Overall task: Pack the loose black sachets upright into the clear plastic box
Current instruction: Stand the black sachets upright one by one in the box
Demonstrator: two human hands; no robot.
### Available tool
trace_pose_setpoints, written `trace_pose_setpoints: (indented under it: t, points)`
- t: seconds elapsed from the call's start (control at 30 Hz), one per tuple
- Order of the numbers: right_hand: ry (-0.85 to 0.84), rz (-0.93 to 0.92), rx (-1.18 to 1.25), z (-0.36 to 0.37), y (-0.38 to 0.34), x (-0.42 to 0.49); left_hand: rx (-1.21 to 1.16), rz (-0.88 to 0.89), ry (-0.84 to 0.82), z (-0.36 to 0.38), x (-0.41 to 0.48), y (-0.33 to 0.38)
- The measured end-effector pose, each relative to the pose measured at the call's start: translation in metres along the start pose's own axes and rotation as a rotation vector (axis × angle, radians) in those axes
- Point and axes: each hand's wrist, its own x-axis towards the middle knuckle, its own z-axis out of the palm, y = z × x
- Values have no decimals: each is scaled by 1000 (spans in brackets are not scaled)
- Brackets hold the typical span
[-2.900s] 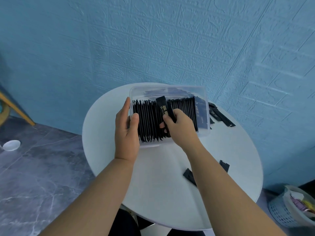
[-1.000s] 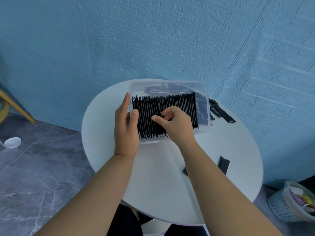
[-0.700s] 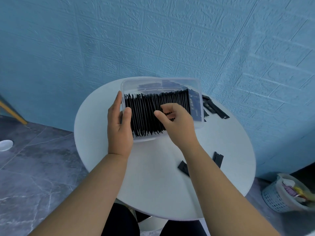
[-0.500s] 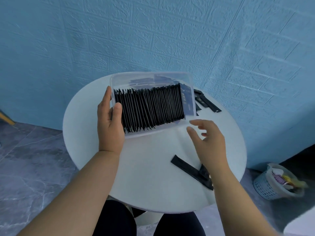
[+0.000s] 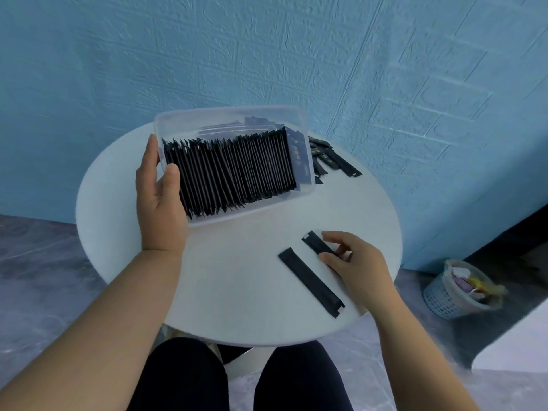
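A: What moved since the frame half a second ago?

B: The right hand (image 5: 357, 262) has dropped from mid-air to the near right of the tabletop. Thumb and forefinger now pinch a loose black sachet (image 5: 318, 244). The sachet lies flat, its far end poking out past the fingertips.

A: And the other hand?

B: The left hand (image 5: 160, 203) stays where it was, grasping the left end of the clear plastic box (image 5: 234, 114). The thumb is hooked over the rim against the first sachets, and the fingers run along the outer wall.

A: The box itself?

B: It is on the far half of the round white table (image 5: 237, 315), with its right end angled away. A packed row of sachets (image 5: 237, 170) stands on edge inside, filling it from end to end and leaning slightly.

A: Anything else loose?

B: A second loose sachet (image 5: 311, 281) lies flat just left of the right hand, pointing diagonally towards the near edge. A small heap of sachets (image 5: 335, 158) lies on the table at the far right, just beyond the box.

A: Off the table?

B: A slatted waste basket (image 5: 444, 301) stands on the grey floor at the right, with wrappers in it. A blue embossed wall (image 5: 267, 48) is behind.
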Motion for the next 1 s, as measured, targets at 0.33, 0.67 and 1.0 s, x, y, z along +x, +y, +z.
trace_pose_setpoints:
  t: [0.33, 0.67, 1.0]
  points:
    - [-107, -18, -161, 3, -9, -21, -15, -9, 4, 1, 1, -1]
    - [-182, -23, -153, 6, -12, -12, -18, -12, 7, 0, 1, -3]
    - [-104, -66, 436, -1, -54, -8, -56, -26, -7, 0, 1, -3]
